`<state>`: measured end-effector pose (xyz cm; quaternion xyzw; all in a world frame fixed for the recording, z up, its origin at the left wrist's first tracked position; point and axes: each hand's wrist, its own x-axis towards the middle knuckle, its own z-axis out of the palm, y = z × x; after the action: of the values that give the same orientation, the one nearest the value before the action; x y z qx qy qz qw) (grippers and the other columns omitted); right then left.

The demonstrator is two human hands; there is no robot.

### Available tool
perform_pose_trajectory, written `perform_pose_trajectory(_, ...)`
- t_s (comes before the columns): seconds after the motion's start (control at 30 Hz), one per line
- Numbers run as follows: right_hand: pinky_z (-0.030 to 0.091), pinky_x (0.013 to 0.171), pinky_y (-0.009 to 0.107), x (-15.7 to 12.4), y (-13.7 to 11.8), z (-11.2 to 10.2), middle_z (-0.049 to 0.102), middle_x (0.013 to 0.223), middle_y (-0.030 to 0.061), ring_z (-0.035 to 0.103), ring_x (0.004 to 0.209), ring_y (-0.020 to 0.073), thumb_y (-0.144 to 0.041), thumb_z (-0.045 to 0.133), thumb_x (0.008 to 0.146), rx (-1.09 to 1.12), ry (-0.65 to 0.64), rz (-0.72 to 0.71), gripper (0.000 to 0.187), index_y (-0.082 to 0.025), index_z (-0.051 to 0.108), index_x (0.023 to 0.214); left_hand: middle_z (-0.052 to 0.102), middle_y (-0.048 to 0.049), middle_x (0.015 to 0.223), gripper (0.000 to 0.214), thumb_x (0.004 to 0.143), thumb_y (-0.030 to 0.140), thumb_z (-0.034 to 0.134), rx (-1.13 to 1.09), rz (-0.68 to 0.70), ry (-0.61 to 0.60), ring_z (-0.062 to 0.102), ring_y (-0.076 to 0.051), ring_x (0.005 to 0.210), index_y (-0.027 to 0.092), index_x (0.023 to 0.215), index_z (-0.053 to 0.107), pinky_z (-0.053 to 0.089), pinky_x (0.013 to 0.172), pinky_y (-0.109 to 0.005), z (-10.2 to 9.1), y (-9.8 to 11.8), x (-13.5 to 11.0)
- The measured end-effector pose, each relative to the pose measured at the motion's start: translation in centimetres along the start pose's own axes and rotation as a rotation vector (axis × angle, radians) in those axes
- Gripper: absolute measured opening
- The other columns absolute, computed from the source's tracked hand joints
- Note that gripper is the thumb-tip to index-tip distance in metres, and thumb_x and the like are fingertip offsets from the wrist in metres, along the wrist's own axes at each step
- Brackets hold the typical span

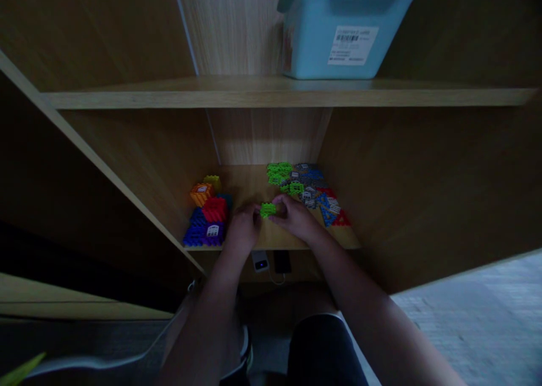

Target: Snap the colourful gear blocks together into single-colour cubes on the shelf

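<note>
Between my two hands is a small green interlocking plastic tile (267,210) with notched edges, above the lower shelf. My left hand (244,227) pinches its left side, and my right hand (292,216) grips its right side with thumb and fingers. To the left stand assembled block shapes: an orange one (202,193), a red one (215,209), a purple one (213,233) with a white window piece, plus blue and yellow ones. Flat loose tiles lie to the right, among them green tiles (279,172), grey tiles (309,194), blue triangles (327,214) and red triangles (341,219).
The wooden shelf (271,239) has side walls close on both sides. Above it, an upper shelf board (237,98) carries a light-blue bin (313,42) with a label. Below the front edge are a white device (259,262) and a dark phone-like object (282,262) with a cable.
</note>
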<state>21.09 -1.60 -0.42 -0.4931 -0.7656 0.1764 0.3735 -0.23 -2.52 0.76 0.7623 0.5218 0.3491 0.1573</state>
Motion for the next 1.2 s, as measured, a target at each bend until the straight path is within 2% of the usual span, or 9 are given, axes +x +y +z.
perform_pose_trajectory(0.23,0.057,0.089,0.037,-0.36,-0.42,-0.53,0.075,0.125,0.006,0.071,0.093,0.02,-0.027,0.078,0.091,0.035,0.001,0.023,0.043,-0.027,0.06,0.13,0.082,-0.0078,0.111,0.026,0.093,0.004,0.063,-0.033,-0.014,0.025,0.077,-0.027,0.11,0.02,0.11,0.073,0.059,0.106,-0.041,-0.22,0.26,-0.41)
perform_pose_trajectory(0.37,0.057,0.091,0.038,-0.38,-0.38,-0.5,0.075,0.127,0.0065,0.072,0.094,0.0201,-0.022,0.076,0.09,0.042,0.006,0.011,0.042,-0.027,0.06,0.129,0.082,-0.0084,0.109,0.026,0.093,0.005,0.062,-0.022,-0.023,0.033,0.077,-0.027,0.108,0.02,0.111,0.073,0.06,0.104,-0.041,-0.25,0.43,-0.5)
perform_pose_trajectory(0.97,0.058,0.091,0.037,-0.48,-0.4,-0.26,0.075,0.125,0.0058,0.072,0.093,0.0202,-0.025,0.076,0.092,0.028,0.006,0.015,0.041,-0.027,0.06,0.13,0.082,-0.01,0.113,0.027,0.095,0.004,0.059,0.011,-0.008,0.03,0.077,-0.027,0.107,0.019,0.111,0.074,0.06,0.106,-0.042,-0.05,0.41,-0.41)
perform_pose_trajectory(1.07,0.058,0.097,0.041,-0.39,-0.55,-0.48,0.075,0.123,0.006,0.072,0.103,0.0236,-0.03,0.074,0.096,-0.003,0.043,0.008,0.034,-0.028,0.062,0.128,0.082,-0.009,0.113,0.027,0.094,0.005,0.06,0.008,-0.001,0.029,0.077,-0.026,0.107,0.02,0.112,0.073,0.06,0.106,-0.041,-0.07,0.36,-0.45)
perform_pose_trajectory(1.2,0.049,0.115,0.052,-0.11,-0.44,-1.01,0.074,0.122,0.0113,0.065,0.125,0.0327,-0.031,0.068,0.1,-0.178,0.213,0.045,0.017,-0.026,0.067,0.117,0.082,-0.0083,0.11,0.028,0.094,0.005,0.061,0.012,-0.011,0.034,0.077,-0.027,0.107,0.02,0.113,0.073,0.06,0.105,-0.042,0.03,0.23,-0.5)
